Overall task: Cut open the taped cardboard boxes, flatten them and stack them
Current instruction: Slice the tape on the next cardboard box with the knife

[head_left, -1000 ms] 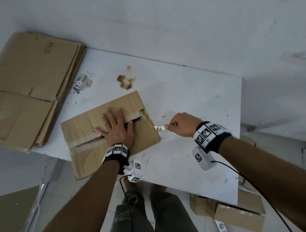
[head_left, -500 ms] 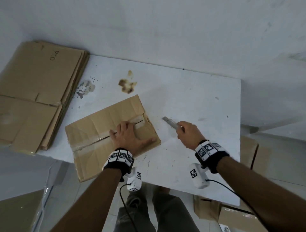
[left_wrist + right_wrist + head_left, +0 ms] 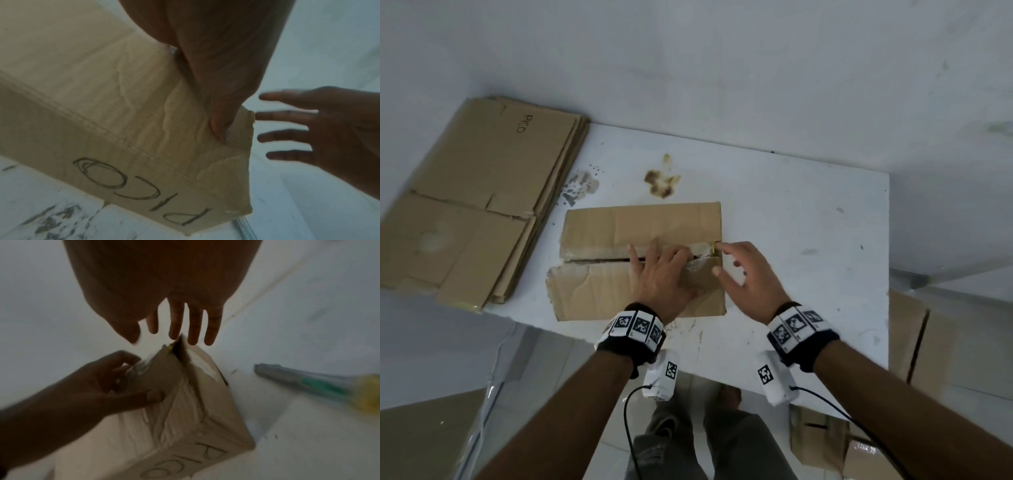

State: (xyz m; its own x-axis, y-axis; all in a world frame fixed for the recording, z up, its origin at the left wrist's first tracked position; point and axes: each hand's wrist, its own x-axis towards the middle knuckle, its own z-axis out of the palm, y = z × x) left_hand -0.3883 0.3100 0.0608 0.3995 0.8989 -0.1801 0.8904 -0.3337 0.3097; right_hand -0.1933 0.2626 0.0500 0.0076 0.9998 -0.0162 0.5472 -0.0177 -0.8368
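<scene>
The near flap of the cardboard box [image 3: 619, 226] was held by the left hand [image 3: 664, 274], with the thumb [image 3: 152, 398] pressed on the box's end. Nothing was held by the right hand [image 3: 748, 274]; its fingers [image 3: 194, 324] were spread out at the box's right end, by the slit. The box was laid on the white table [image 3: 791, 222]. A cutter [image 3: 320, 382] was left on the table beside it. Flat boxes [image 3: 472, 205] were stacked at the table's left end.

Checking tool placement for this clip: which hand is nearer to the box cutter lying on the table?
Right. The right hand reaches at the box's end with fingers spread; the box cutter lies on the table just beside it. The left hand grips the box flap, further off.
</scene>
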